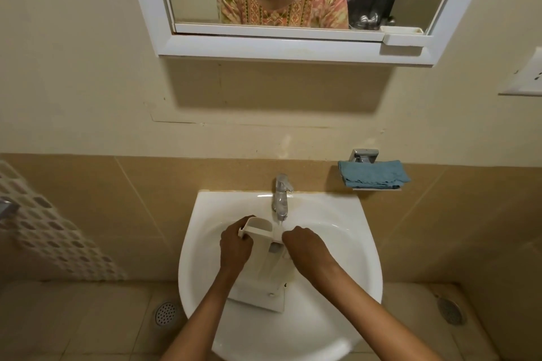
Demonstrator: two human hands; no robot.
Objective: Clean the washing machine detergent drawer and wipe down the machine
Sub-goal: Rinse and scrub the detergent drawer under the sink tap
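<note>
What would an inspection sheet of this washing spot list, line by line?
Surface: white sink, fixed to a tiled wall; water seems to run from the tap.
Job's things: detergent drawer held in the basin below the tap; blue cloth folded on a wall holder, right of the tap.
Clutter: nothing seen.
Hands: left hand grips the drawer's left end; right hand curls on its right edge.
Cables: nothing seen.
Surroundings: mirror above, wall socket at right, floor drains either side.
</note>
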